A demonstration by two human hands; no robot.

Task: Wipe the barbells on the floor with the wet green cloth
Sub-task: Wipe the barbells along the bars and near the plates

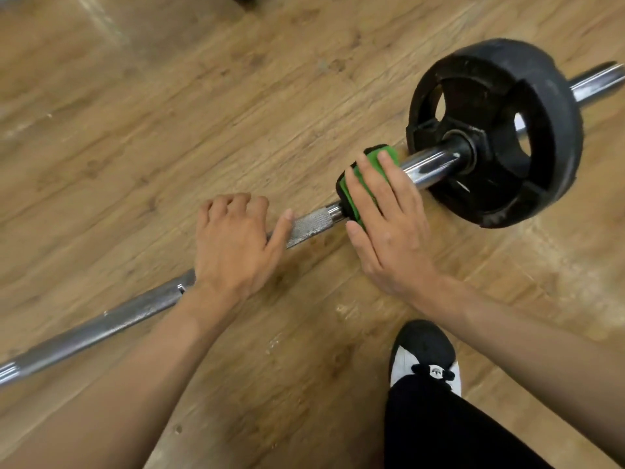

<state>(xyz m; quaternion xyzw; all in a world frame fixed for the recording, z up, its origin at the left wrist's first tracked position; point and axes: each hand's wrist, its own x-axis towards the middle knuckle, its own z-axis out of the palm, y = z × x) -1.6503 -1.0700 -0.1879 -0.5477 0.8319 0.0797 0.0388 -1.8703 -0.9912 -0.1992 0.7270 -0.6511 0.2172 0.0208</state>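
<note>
Barbell [101, 321]: lies on wood floor [169, 113], running diag. from lower left to upper right; chrome shaft w/ knurled patch [309, 225] near mid-frame
Plate [541, 106]: black, w/ cut-out holes; on the bar's upper-right end, standing on its edge; bar's chrome end sticks out beyond it
Green cloth [370, 154]: green w/ dark edge; wrapped over the bar betw. the knurled patch and the plate, just short of the plate
R hand [389, 225]: on top of the cloth; fingers draped over it and thumb on the near side, holding it round the bar
L hand [233, 238]: on the shaft, left of the cloth and apart from it; fingers curled over the far side, thumb laid along the knurling; gripping the bar
Foot: black-and-white shoe [422, 350] and black trouser leg [439, 428] at bottom right, on the near side of the bar
</note>
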